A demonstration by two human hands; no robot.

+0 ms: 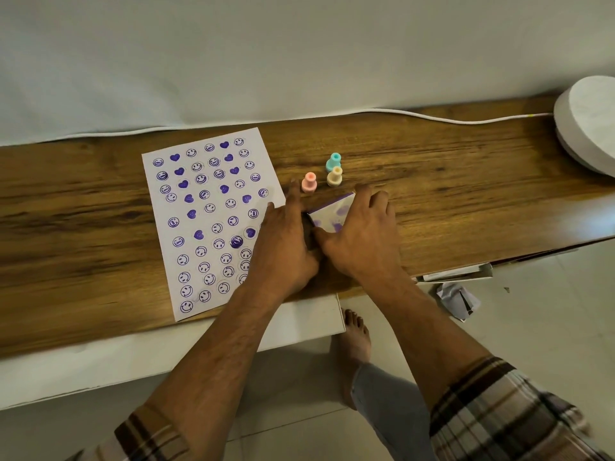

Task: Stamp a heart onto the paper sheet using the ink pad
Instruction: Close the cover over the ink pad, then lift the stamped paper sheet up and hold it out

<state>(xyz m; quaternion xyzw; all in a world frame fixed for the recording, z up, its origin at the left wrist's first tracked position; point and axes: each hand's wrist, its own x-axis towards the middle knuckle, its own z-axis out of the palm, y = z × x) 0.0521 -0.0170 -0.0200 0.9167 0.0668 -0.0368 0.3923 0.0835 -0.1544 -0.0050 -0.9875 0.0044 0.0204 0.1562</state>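
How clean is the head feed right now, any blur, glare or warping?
Head view: wide-angle bowing curves the table edge; left hand fingertips motion-blurred; paper sheet stamps sharp; soft even light, no glare; ink pad partly covered by right hand.

Wooden table (466,181), pale tiled floor (549,327)

Three stamps (333,162), one paper sheet (213,221)

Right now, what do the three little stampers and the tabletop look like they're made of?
The pink stamper, teal stamper and cream stamper look like moulded plastic: smooth, matte, uniform pastel colour. The tabletop shows brown wood grain with a low sheen; solid wood or printed laminate, I cannot tell.
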